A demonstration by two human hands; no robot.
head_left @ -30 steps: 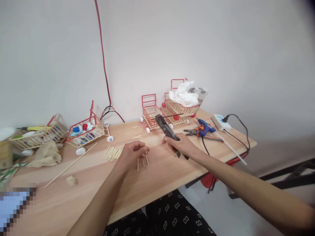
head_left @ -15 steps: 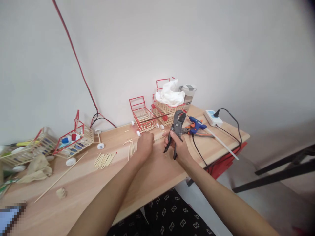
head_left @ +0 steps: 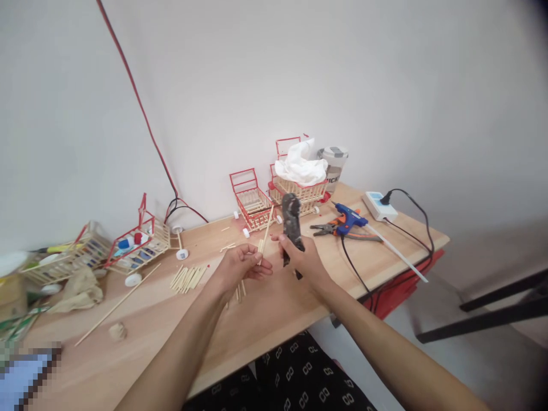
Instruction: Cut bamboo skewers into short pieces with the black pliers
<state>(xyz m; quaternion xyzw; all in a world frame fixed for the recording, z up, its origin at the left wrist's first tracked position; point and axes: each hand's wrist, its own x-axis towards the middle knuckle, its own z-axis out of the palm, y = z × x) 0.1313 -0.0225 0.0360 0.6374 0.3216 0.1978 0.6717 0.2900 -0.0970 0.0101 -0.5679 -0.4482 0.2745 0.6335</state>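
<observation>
Stick (head_left: 268,227) — in left hand (head_left: 242,265); cutter (head_left: 291,220) — right hand (head_left: 309,261).

On the lidded cup (head_left: 337,166), I can read only the dark letters (head_left: 333,179) which seem to be "ICK".

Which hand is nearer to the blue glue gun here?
Right. The right hand, holding a dark hand tool, is left of the glue gun and nearer the wearer; the left hand, holding thin sticks, is farther left.
</observation>
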